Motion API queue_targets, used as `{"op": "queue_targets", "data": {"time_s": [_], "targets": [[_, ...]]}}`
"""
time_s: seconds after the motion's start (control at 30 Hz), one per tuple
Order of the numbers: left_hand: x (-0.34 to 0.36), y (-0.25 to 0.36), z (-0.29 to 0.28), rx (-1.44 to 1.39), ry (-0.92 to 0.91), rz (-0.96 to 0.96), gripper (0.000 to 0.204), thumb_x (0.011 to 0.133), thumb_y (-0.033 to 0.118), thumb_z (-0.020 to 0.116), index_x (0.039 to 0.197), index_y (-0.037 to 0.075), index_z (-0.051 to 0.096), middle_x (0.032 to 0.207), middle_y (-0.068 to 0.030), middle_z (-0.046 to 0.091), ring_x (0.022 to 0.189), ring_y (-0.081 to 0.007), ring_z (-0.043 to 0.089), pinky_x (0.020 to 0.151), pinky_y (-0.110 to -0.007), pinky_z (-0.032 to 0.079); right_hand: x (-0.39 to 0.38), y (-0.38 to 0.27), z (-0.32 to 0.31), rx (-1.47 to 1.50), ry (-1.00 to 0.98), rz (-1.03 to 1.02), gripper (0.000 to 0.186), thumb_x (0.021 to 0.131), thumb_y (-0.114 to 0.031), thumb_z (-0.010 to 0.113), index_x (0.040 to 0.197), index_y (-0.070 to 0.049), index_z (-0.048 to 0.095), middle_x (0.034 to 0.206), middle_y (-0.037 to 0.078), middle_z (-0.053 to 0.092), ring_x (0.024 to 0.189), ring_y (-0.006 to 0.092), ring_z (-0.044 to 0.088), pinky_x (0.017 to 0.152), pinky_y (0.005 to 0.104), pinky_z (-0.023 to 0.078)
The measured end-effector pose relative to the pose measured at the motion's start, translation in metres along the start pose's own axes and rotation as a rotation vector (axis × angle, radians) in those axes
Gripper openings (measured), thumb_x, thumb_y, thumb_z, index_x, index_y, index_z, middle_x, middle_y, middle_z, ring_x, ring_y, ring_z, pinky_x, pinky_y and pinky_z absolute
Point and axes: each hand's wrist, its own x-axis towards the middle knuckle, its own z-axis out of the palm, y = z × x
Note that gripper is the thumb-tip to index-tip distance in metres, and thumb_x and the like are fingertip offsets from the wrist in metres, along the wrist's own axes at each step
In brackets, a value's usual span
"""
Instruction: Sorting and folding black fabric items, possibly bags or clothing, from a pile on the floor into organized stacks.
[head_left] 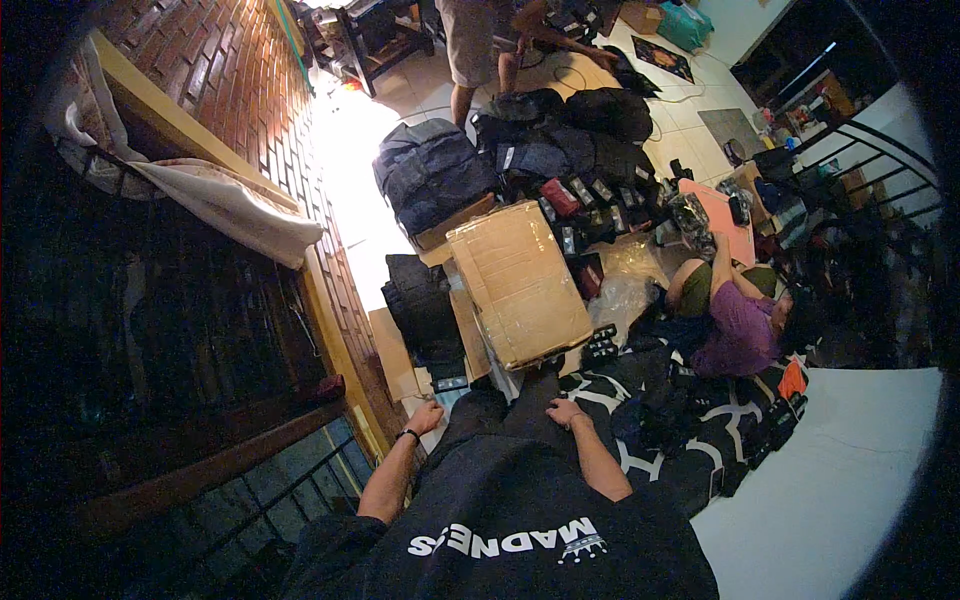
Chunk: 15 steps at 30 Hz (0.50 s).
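Note:
My left hand (427, 417) is held low beside my left thigh, fingers curled; whether anything is inside them is too small to tell. Just beyond it lies a stack of dark folded clothes (425, 310) with a pale label at its near end. Over my right thigh is my right hand (565, 413), its fingers bent inward against the dark trousers; what they grip, if anything, is hidden. A large taped cardboard box (520, 285), closed on top, stands in front of my knees, touching neither hand.
To the right, a person in a purple top (740, 330) sits by a pink board (718, 222). Dark stuffed bags (435, 175) and small packages (580, 190) crowd the floor beyond the box. Another person (468, 50) stands farther off. A brick wall (220, 80) runs along the left.

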Motion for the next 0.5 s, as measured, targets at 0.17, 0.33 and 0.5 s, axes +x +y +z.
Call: {"op": "queue_targets", "data": {"time_s": [0.17,0.33,0.5], "targets": [[-0.003,-0.001,-0.001,-0.043,0.008,-0.067,0.038,0.085,0.030,0.050,0.104,0.000,0.063,0.095,-0.0190,0.066,0.080,-0.0273,0.065,0.072,-0.037,0.051,0.007,0.003,0.005,-0.024,0.010,-0.033,0.057,0.082,-0.038,0.055,0.132,-0.010,0.048,0.133,0.015,0.049,0.122,0.0318,0.046,0.103,0.0378,0.037],[-0.002,-0.001,0.001,-0.059,0.031,-0.025,0.041,0.084,0.033,0.051,0.106,0.000,0.062,0.091,-0.0172,0.067,0.075,-0.0254,0.065,0.072,-0.037,0.050,0.002,-0.001,0.004,0.009,-0.005,0.035,0.059,0.082,-0.040,0.055,0.133,-0.011,0.047,0.135,0.015,0.047,0.125,0.0314,0.044,0.104,0.0388,0.036],[0.000,0.000,-0.004,-0.038,-0.016,-0.102,0.043,0.083,0.033,0.049,0.107,-0.001,0.062,0.099,-0.0183,0.066,0.083,-0.0282,0.065,0.077,-0.039,0.050,0.005,0.000,0.004,-0.016,-0.023,0.003,0.058,0.083,-0.040,0.055,0.133,-0.012,0.047,0.136,0.015,0.046,0.125,0.0315,0.043,0.104,0.0400,0.036]]}}
